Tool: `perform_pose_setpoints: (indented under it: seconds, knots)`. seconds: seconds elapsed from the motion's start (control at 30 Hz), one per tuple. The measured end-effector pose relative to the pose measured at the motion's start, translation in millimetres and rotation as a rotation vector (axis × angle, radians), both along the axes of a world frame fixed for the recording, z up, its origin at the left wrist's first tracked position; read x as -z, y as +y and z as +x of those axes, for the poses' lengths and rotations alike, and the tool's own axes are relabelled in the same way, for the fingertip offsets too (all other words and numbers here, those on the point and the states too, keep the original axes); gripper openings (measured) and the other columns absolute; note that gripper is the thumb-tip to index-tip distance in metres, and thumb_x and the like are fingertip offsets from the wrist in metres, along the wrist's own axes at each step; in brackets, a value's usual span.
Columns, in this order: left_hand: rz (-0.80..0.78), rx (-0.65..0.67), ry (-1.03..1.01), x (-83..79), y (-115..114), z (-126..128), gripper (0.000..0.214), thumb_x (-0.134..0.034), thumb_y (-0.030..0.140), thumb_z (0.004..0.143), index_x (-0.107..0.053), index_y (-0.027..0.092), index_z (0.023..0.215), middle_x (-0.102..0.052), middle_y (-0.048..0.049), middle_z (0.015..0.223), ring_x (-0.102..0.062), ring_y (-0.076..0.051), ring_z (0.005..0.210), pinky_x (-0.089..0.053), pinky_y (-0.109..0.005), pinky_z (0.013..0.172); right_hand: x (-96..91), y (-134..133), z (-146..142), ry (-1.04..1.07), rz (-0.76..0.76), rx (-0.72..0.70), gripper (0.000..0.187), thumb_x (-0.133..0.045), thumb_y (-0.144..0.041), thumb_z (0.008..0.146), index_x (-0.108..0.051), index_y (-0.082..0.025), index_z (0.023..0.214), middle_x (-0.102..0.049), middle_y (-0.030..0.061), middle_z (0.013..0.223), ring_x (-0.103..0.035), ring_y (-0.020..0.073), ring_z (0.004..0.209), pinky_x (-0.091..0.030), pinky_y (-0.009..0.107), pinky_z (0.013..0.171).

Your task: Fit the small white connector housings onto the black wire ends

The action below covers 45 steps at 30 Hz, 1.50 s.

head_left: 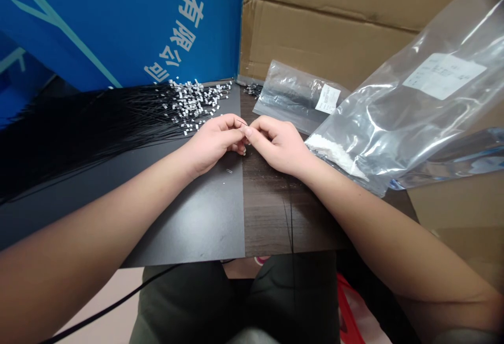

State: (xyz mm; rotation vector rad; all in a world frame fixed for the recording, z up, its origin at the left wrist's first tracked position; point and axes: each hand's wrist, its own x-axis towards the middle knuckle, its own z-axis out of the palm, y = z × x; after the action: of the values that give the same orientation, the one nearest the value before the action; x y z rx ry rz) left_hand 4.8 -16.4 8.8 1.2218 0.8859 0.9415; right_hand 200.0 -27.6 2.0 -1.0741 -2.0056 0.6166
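My left hand (216,138) and my right hand (279,142) meet over the table, fingertips nearly touching. Between their pinched thumbs and forefingers shows a short bit of thin black wire (241,122); its end is hidden by the fingers. Thin black strands (292,212) run from below my right hand across the wood-grain surface to the table's front edge. Behind my left hand lies a large bundle of black wires (98,118), its ends fitted with small white connectors (192,100).
A clear bag (429,97) with small white pieces (334,152) lies at right. Behind my right hand is a smaller labelled plastic bag (291,94). A blue panel (118,18) and cardboard (323,29) stand behind the table (197,223). Tiny clear bits (229,171) lie near my left wrist.
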Motion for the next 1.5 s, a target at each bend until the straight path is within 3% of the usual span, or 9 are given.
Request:
perform_pose_setpoints:
  seconds: [1.5]
  knots:
    - [0.010,-0.003,0.019,0.3,1.0,-0.1,0.007,-0.071,0.010,0.083,-0.069,0.016,0.084,-0.068,-0.0002,0.071,-0.065,-0.012,0.063,-0.054,-0.026,0.066,0.0,1.1,-0.5,-0.007,0.005,-0.010,0.049,-0.060,-0.065,0.107,-0.067,-0.022,0.085,-0.066,-0.0003,0.074,-0.052,0.0153,0.068,-0.038,0.030,0.067]
